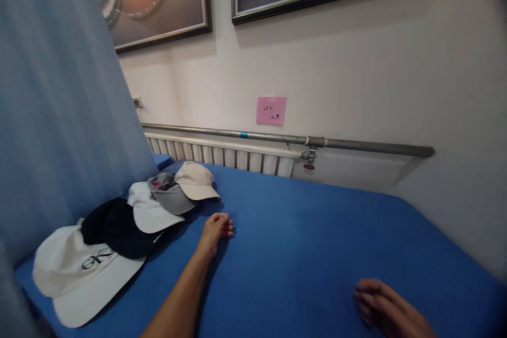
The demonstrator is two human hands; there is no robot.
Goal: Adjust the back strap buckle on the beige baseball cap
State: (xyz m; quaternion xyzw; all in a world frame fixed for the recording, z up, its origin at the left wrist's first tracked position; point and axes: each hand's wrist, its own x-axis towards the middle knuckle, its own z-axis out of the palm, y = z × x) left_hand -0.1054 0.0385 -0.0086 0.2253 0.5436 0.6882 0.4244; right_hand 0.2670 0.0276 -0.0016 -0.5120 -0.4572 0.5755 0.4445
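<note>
My left hand (217,229) rests low over the blue-covered bed (293,243), its fingers loosely bent and a little apart, holding nothing. Nearest to it is a row of overlapping baseball caps: a beige cap (195,178), a grey cap (174,198), a smaller white cap (152,211), a black cap (122,227) and a large white cap (79,269) with dark letters. At the lower right, my right hand (390,306) is over the blue cover, slightly blurred, with half-bent fingers and no object visible in it. Neither hand touches a cap.
A blue curtain (63,90) hangs along the left, close behind the caps. Beyond the bed's far edge are a white radiator (229,156), a metal pipe (368,145) and a red-handled valve (309,168). A pink note (271,110) and framed pictures hang on the wall.
</note>
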